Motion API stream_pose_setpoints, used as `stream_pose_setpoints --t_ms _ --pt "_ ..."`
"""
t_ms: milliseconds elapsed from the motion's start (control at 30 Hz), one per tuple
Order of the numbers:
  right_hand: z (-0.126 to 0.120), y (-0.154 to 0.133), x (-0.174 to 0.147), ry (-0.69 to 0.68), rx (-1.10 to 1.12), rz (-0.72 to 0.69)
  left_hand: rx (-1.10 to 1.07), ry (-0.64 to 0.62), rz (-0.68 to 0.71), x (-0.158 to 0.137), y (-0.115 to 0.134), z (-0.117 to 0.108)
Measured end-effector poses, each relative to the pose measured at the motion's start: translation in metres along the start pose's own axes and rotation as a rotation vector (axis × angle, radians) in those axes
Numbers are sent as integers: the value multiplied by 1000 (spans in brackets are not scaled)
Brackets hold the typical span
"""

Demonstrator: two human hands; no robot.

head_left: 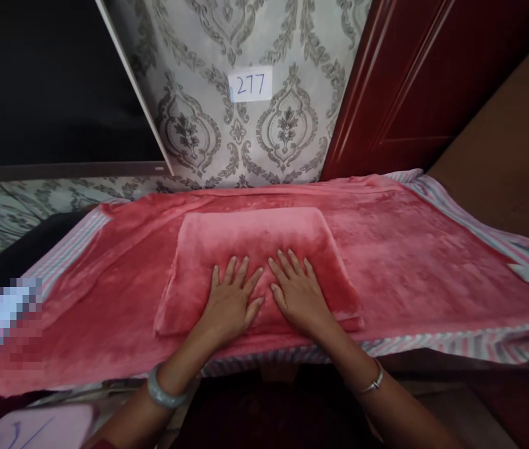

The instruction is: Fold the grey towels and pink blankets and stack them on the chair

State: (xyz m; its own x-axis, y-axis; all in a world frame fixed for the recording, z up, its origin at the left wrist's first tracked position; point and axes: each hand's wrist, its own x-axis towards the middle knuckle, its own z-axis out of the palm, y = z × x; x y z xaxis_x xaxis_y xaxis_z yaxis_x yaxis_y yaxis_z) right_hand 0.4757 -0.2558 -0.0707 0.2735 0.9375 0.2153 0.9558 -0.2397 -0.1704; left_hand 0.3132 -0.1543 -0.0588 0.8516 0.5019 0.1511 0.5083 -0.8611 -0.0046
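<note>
- Pink plush makes up the folded cloth (261,240), which lies under both hands, its far part stretching past the fingertips and its sides showing beyond each hand.
- Left hand (228,304): palm down on the cloth, fingers spread and nearly straight, gripping nothing.
- Right hand (300,294): likewise flat, fingers fanned, gripping nothing; a gap separates the two thumbs.
- Soft-looking and roughly rectangular, the folded cloth is paler along its rounded far edge, deeper red toward the right, with layers visible at its sides.
- Beneath it spreads a larger pink cloth (414,262) with striped edges.
- Behind stands patterned wallpaper (239,140) bearing a paper marked 277 (251,84).
</note>
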Motion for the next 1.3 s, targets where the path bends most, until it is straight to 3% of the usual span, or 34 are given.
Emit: stream_pose_setpoints --t_ms 200,333,567,767,967,1133,1200,1300 --pt "-7 5 1 -20 5 -16 -13 15 3 -1 0 -5" --pt "-12 29 -10 -32 -6 5 -12 26 -32 -14 -20 -11" --pt "2 67 -54 136 -27 132 9 145 -153 -60 -78 -2" --pt "12 73 -68 252 115 186 -143 248 -138 -76 -88 10" --pt "12 83 -76 365 357 312 -458 355 -444 -88 -88 6" --pt "2 107 -71 348 626 496 -813 286 -741 -82 -99 -13" --pt "-4 112 -64 300 686 500 -901 271 -812 -75 -103 -19" --pt "-12 112 -54 270 729 394 -967 301 -843 -69 -104 -23"
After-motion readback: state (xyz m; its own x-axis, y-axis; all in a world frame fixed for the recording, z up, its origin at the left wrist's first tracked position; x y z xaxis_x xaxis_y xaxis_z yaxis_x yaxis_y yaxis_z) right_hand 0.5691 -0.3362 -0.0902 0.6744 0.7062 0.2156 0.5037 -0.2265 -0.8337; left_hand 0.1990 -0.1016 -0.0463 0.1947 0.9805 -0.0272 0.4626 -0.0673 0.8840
